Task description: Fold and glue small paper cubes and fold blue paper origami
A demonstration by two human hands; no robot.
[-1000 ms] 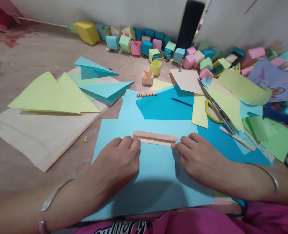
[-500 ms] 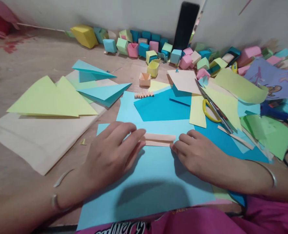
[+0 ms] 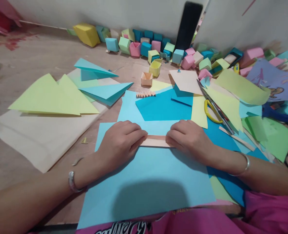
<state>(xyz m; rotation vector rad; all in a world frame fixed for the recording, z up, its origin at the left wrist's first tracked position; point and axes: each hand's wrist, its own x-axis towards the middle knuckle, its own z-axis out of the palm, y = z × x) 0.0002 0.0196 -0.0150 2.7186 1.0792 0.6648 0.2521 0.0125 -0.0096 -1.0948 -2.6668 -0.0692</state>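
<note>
A narrow folded strip of pale peach paper (image 3: 156, 141) lies across a light blue sheet (image 3: 153, 172). My left hand (image 3: 120, 141) pinches its left end, fingers pressed together. At the other end my right hand (image 3: 186, 139) grips the strip with curled fingers, which cover that end. Between the two hands the strip's crease and raised upper edge show. Just beyond lie a darker blue paper piece (image 3: 163, 105) and a small zigzag-folded peach strip (image 3: 145, 95). A little open peach paper box (image 3: 146, 79) stands behind them.
Scissors with a yellow handle (image 3: 213, 112) lie on paper scraps at the right. Folded yellow-green paper (image 3: 48, 97) and folded light blue paper (image 3: 107, 91) are at the left. Several small paper boxes (image 3: 146, 49) and an upright phone (image 3: 188, 27) line the wall.
My right hand has moved left and inward along the strip and now covers its right end. The left hand's fingers have closed down more on the left end. The view shifted slightly.
</note>
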